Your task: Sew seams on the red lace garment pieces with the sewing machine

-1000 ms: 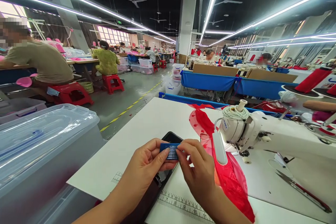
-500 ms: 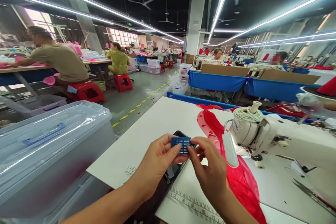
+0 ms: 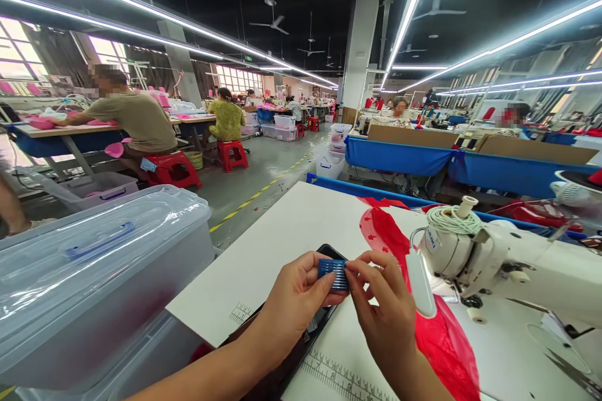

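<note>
My left hand (image 3: 297, 293) grips a small blue ribbed case (image 3: 333, 274) between thumb and fingers, above the white table (image 3: 286, 225). At the case's right edge, the thumb and fingertips of my right hand (image 3: 383, 294) are pinched together; whether they hold the case or something small from it is too small to tell. Beneath both hands lies a dark open tray (image 3: 308, 338), partly hidden by them. Red sheer fabric (image 3: 442, 332) runs along the table to the right of my right hand.
A white sewing machine (image 3: 512, 257) stands at the right, with scissors (image 3: 571, 369) near its base. Clear lidded bins (image 3: 103, 276) are stacked at the left. Beyond are seated people, red stools (image 3: 174, 169) and blue cloth troughs (image 3: 399, 155).
The view has shifted, so the scene sits slightly lower and farther right. My right fingertips have closed in at the case's right edge. A person's arm has appeared at the far left.
</note>
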A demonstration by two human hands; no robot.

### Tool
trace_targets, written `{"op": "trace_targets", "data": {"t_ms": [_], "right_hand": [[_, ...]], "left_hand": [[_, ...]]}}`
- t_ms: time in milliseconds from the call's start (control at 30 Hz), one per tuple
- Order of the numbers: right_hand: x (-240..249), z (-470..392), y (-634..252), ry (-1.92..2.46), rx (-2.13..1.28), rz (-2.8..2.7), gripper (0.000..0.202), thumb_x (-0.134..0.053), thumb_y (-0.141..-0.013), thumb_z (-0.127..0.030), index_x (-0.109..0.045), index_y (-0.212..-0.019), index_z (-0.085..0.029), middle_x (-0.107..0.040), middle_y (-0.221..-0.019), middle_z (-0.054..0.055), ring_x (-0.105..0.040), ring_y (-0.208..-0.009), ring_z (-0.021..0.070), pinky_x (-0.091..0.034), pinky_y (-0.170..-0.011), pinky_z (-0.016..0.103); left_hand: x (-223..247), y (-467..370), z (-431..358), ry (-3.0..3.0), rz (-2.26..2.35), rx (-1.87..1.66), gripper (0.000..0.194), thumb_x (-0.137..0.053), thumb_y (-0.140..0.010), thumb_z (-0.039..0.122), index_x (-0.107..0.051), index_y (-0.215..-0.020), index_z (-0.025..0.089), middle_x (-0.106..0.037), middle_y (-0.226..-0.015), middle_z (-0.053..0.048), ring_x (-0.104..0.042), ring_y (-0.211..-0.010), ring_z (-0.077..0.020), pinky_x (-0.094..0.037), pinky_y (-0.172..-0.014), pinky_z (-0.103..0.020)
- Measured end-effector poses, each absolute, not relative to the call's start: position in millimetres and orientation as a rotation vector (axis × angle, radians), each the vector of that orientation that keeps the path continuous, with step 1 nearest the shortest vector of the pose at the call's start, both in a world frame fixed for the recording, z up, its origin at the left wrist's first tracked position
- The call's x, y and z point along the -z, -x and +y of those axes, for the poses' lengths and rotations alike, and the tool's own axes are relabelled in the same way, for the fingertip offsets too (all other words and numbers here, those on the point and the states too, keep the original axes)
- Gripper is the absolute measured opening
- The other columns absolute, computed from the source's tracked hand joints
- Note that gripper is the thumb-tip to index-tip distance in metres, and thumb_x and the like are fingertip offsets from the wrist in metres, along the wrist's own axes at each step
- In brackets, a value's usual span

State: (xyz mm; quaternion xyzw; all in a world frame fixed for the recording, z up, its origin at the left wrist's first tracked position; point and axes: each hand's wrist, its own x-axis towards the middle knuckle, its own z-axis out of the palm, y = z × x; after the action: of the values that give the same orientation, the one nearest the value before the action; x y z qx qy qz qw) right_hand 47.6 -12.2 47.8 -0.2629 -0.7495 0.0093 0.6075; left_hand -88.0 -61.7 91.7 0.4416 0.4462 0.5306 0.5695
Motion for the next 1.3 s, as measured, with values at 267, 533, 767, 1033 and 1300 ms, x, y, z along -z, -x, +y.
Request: {"op": "trace_targets", "data": {"t_ms": [267,533,767,1033,1300], "right_hand": [[-46.8,-10.5,-48.1,0.631,0.191,-1.773,0.013,-0.055,-0.090,-0.009,-0.065,-0.097,-0.015,-0.061,-0.091,0.008,-0.054,-0.058,0.0080,-0.041,-0.046,0.019],[-49.4,-10.7,-48.1,0.735,0.036,-1.809,0.014,-0.047,-0.094,-0.017,-0.060,-0.089,-0.017,-0.057,-0.088,0.006,-0.058,-0.067,0.0113,-0.042,-0.048,0.018],[-49.5,-9.4,-50.7,0.724,0.207,-1.904,0.015,-0.048,-0.094,-0.015,-0.061,-0.087,-0.017,-0.060,-0.085,0.003,-0.055,-0.060,0.0090,-0.039,-0.050,0.020],[-50.3,-11.8,-49.7,0.704,0.365,-2.000,0.020,-0.043,-0.093,-0.008,-0.059,-0.083,-0.014,-0.058,-0.080,0.006,-0.052,-0.067,0.0148,-0.035,-0.054,0.025],[-49.9,-11.0,-50.1,0.679,0.425,-2.021,0.023,-0.040,-0.094,-0.005,-0.060,-0.085,-0.010,-0.061,-0.086,0.009,-0.050,-0.066,0.0164,-0.035,-0.055,0.028]], "left_hand": [[-91.2,87.4,-61.8,-1.126,1.089,-1.253,0.039,-0.068,-0.078,0.050,-0.058,-0.092,0.015,-0.068,-0.093,-0.006,-0.065,-0.088,-0.0191,-0.053,-0.089,-0.034],[-84.7,87.2,-60.9,-1.160,1.143,-1.225,0.038,-0.066,-0.079,0.050,-0.057,-0.092,0.016,-0.068,-0.094,-0.007,-0.065,-0.089,-0.0204,-0.053,-0.088,-0.035],[-77.5,90.4,-60.0,-1.201,1.202,-1.188,0.039,-0.065,-0.079,0.051,-0.057,-0.091,0.016,-0.068,-0.090,-0.007,-0.064,-0.086,-0.0208,-0.053,-0.086,-0.036],[-79.3,90.2,-62.8,-1.379,1.315,-1.145,0.026,-0.055,-0.086,0.044,-0.055,-0.087,0.018,-0.067,-0.080,-0.003,-0.063,-0.079,-0.0184,-0.052,-0.078,-0.030],[-70.6,94.8,-58.3,-1.448,1.340,-1.118,0.023,-0.050,-0.088,0.042,-0.053,-0.092,0.019,-0.067,-0.078,-0.003,-0.063,-0.078,-0.0186,-0.053,-0.079,-0.031]]}}
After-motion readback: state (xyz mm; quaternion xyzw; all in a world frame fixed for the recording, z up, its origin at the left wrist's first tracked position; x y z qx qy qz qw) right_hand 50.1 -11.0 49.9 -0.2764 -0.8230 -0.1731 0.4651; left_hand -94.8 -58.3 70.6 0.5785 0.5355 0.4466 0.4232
